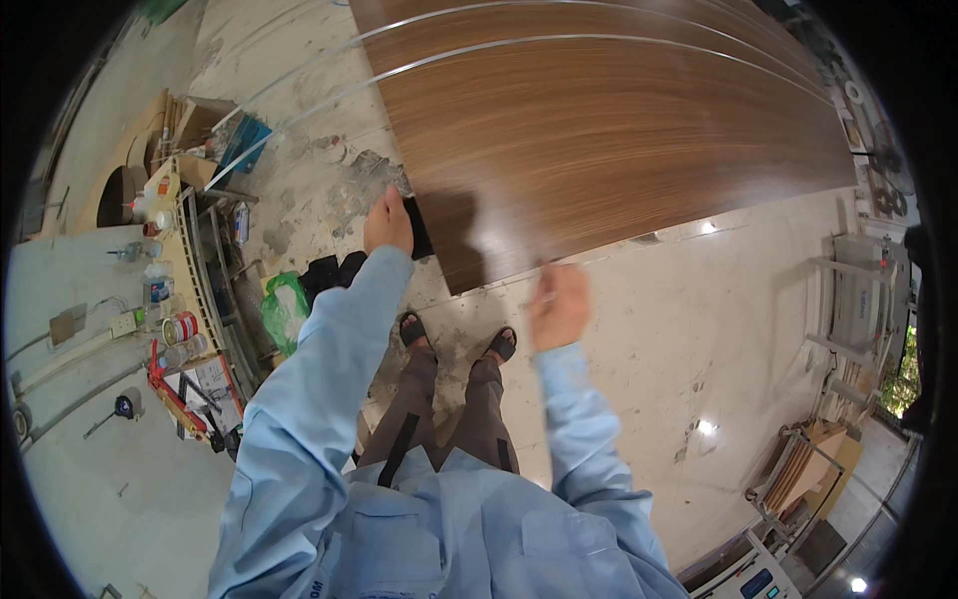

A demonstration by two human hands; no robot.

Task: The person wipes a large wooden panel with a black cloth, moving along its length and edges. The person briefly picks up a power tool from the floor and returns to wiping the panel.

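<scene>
A large brown wood-grain board (619,140) spreads out ahead, its near corner pointing toward me. My left hand (389,222) is closed beside the board's left edge, next to a black patch (417,228) whose kind I cannot make out. Just off the board's near edge, my right hand (559,304) is curled and blurred by motion. Whatever either hand holds is hidden or too small to name. Long thin pale strips (479,44) lie across the board and stick out past its left side.
On the left, a cluttered workbench (90,299) carries cans, bottles and a red caulking gun (172,394). A green plastic bag (284,311) sits beside it. Metal racks (853,299) and stacked panels (803,469) stand at right. The pale floor (679,329) is stained.
</scene>
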